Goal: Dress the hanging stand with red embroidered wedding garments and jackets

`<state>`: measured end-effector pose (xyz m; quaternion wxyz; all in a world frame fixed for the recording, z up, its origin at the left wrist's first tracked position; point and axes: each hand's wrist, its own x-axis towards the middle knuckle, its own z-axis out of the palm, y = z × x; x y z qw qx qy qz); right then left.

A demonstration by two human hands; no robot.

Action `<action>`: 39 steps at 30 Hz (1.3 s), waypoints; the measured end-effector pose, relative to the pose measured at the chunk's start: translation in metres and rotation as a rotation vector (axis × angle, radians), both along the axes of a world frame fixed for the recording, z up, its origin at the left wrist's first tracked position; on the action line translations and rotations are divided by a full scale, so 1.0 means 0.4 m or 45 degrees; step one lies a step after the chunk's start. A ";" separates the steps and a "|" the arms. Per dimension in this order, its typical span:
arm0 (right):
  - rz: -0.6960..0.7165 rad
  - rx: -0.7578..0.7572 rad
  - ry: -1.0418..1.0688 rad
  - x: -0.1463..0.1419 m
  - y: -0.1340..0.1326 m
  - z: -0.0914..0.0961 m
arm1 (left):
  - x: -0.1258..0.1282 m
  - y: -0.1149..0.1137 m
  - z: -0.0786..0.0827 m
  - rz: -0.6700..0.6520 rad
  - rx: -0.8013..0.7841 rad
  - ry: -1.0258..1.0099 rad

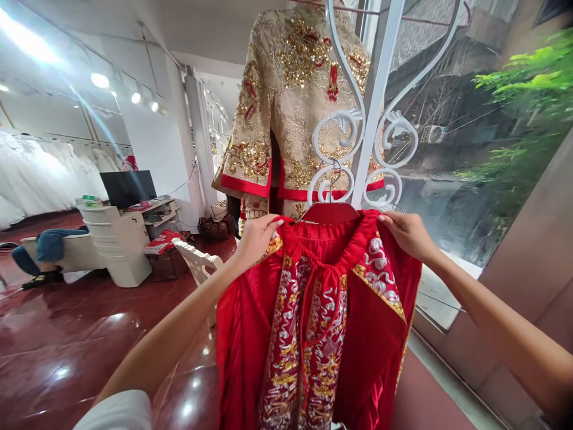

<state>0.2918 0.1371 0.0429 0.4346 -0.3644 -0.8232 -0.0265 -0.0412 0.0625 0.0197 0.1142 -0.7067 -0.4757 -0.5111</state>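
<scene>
A red garment (358, 334) with gold and silver embroidery and a gathered waistband hangs in front of me on a red hanger (329, 211). The metal hook of that hanger reaches up to a white scrollwork rack (370, 107). My left hand (262, 236) pinches the garment's upper left edge. At the upper right edge, my right hand (405, 230) grips the cloth between thumb and fingers. Between my hands the waistband is spread sideways. A red tie string dangles down its front. Behind it hangs a cream jacket (298, 113) with gold sequins and red trim.
A large window (452, 155) is on the right. To the left stand a white chair (197, 260), a white counter (116, 245) with a monitor (129, 186), and a seated person's legs (56, 248). White gowns (40, 173) hang along the far left wall.
</scene>
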 end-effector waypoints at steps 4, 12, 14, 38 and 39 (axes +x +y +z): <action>0.226 -0.640 0.390 0.009 0.006 0.040 | 0.002 0.044 0.081 -0.053 -0.062 -0.307; 0.454 -1.423 0.103 0.042 -0.022 0.076 | -0.027 0.015 0.082 -0.140 -0.726 0.200; 0.467 -1.170 0.106 0.046 -0.039 0.068 | -0.013 -0.011 0.051 -0.060 -0.539 0.260; 0.556 -1.560 0.528 -0.002 -0.058 -0.012 | -0.020 -0.044 0.043 0.405 -0.180 0.523; 0.555 -1.610 0.469 0.006 -0.049 -0.015 | -0.022 -0.042 0.045 0.415 -0.210 0.544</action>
